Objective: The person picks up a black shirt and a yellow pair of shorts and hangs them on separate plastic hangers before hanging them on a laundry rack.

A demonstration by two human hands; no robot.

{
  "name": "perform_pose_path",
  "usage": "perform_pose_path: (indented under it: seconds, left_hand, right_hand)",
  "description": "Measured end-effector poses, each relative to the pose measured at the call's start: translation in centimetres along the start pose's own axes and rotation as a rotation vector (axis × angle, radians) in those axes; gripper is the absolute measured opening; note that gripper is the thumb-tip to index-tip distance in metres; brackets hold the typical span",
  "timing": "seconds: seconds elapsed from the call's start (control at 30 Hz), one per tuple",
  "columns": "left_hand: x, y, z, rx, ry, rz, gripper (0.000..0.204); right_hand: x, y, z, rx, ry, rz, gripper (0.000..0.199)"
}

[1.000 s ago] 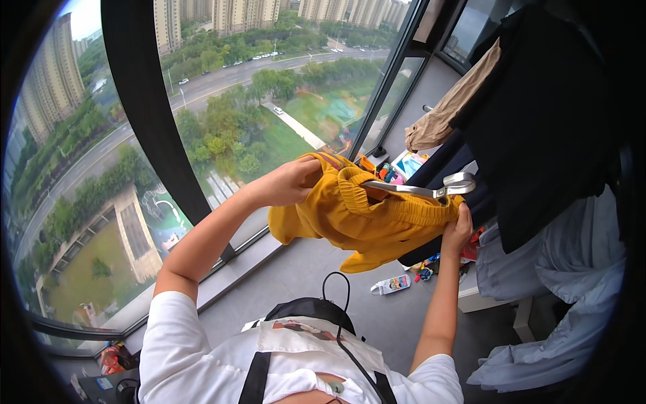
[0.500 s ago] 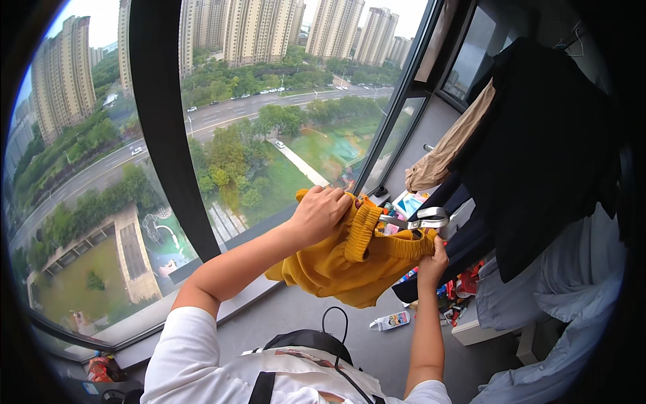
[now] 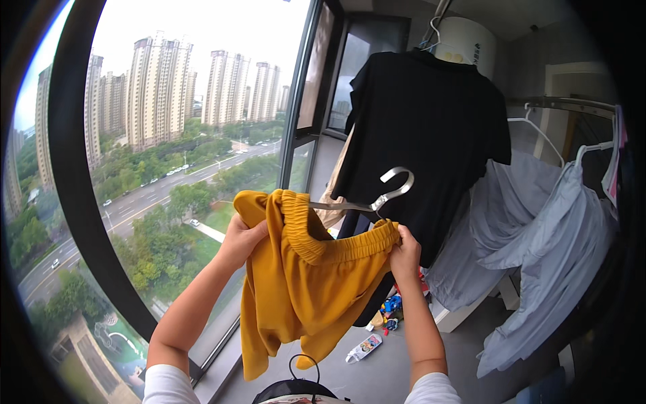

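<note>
Mustard-yellow trousers (image 3: 296, 283) with a ribbed elastic waistband hang in front of me, stretched between both hands. My left hand (image 3: 243, 239) is closed on the cloth at their left side, below the waistband. At the waistband's right end, my right hand (image 3: 406, 254) grips the edge. A silver metal hanger (image 3: 377, 204) sits inside the waist opening; its hook rises above the band, and both its ends are hidden by the cloth.
A black T-shirt (image 3: 420, 135) hangs ahead, and grey-blue fabric (image 3: 538, 236) hangs at the right. A tall window (image 3: 195, 168) runs along the left. On the floor lie a white printed packet (image 3: 363, 349) and several colourful toys (image 3: 390, 310). A white cylindrical tank (image 3: 465, 44) is high up.
The view has tilted up toward the hanging clothes. My hands have spread the trousers, which now hang down facing me, and the hanger's hook now stands upright above the waistband.
</note>
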State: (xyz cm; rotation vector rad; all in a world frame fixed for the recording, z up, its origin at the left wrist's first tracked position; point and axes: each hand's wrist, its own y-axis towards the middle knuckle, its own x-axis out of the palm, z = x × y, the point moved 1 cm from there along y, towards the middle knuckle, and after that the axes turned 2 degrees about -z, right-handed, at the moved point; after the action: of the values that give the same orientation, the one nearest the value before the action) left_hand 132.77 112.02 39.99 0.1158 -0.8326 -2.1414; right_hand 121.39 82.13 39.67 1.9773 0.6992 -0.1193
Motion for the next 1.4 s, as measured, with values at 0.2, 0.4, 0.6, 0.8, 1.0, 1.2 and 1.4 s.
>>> perform_pose_path:
  seconds: [0.2,0.4,0.6,0.8,1.0,1.2,1.4]
  left_hand:
    - [0.6,5.2,-1.3,-0.028,-0.013,-0.028,0.028]
    - [1.5,7.1,-0.3,0.307,0.572,0.239,0.049]
    - [3.9,8.7,2.6,0.255,0.388,-0.329,0.042]
    - [5.3,11.8,5.2,0.184,0.228,-0.243,0.035]
    - [6.5,15.0,5.1,0.386,0.424,0.074,0.021]
    - [5.9,16.6,5.7,0.445,0.251,0.112,0.016]
    - [7.8,20.4,8.3,0.425,0.187,0.092,0.024]
  right_hand:
    - [-5.8,3.2,-4.2,-0.205,-0.118,0.098,0.025]
    - [-9.1,5.0,-5.0,-0.279,-0.236,0.018,0.025]
    - [-12.7,7.7,-3.9,-0.130,-0.300,0.041,0.018]
    - [-14.5,11.1,-5.9,-0.245,-0.337,0.159,0.017]
    - [-17.1,14.2,-8.5,-0.530,-0.553,0.350,0.022]
    - [-19.5,15.9,-7.8,-0.601,-0.533,0.230,0.026]
    - [-20.8,17.6,-7.2,-0.467,-0.254,0.041,0.023]
